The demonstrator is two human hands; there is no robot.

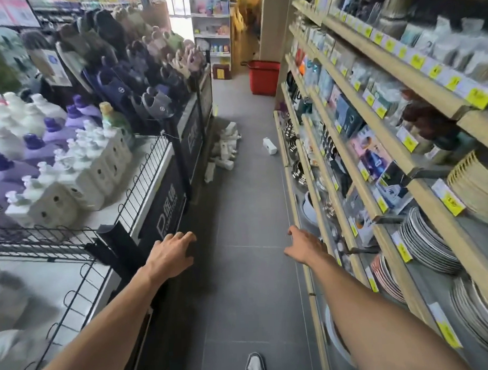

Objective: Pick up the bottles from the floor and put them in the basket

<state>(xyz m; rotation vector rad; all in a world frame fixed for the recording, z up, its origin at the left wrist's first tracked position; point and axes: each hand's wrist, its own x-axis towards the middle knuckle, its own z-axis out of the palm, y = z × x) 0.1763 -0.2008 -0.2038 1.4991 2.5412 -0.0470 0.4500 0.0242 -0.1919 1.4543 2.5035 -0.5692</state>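
Several white bottles (225, 146) lie in a heap on the grey floor against the foot of the left display stand, well ahead of me. One more white bottle (269, 146) lies alone to their right, near the shelf base. A red basket (264, 76) stands on the floor at the far end of the aisle. My left hand (172, 253) and my right hand (304, 246) are stretched out in front of me, fingers relaxed, holding nothing, far short of the bottles.
A wire-fenced display stand (143, 177) with white and purple bottles and slippers lines the left. Wooden shelves (375, 163) with packaged goods, plates and bowls line the right. The narrow grey tiled aisle (247, 240) runs between them. My shoe (254, 367) shows at the bottom.
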